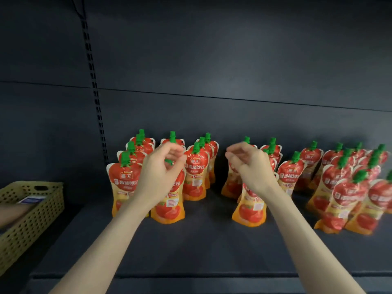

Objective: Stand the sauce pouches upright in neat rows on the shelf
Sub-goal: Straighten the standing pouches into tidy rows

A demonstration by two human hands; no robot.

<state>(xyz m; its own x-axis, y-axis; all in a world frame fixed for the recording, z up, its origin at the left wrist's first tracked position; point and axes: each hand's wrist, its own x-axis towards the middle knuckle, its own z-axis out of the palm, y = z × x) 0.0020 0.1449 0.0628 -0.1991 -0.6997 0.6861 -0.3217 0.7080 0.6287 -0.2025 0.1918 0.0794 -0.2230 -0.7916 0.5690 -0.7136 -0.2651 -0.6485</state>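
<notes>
My left hand [162,168] hides the neck of the front-left pouch [167,210]; my right hand [251,166] covers the top of the front-middle pouch [249,211], grip unclear; far-right pouches [379,197] blur, clipped by the edge; basket [40,211] clipped too.

Roughly thirty tomato sauce pouches [196,172], exact count blurred; one left hand [161,168], one right hand [252,166], one yellow basket [31,219].

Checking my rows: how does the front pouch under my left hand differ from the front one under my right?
The left front pouch stands close beside a neighbour pouch on its left; the right front pouch stands alone, none beside it. The left hand curls round the left front pouch's green cap; the right front pouch's cap is hidden behind the right hand. Both stand upright with the same print.
</notes>
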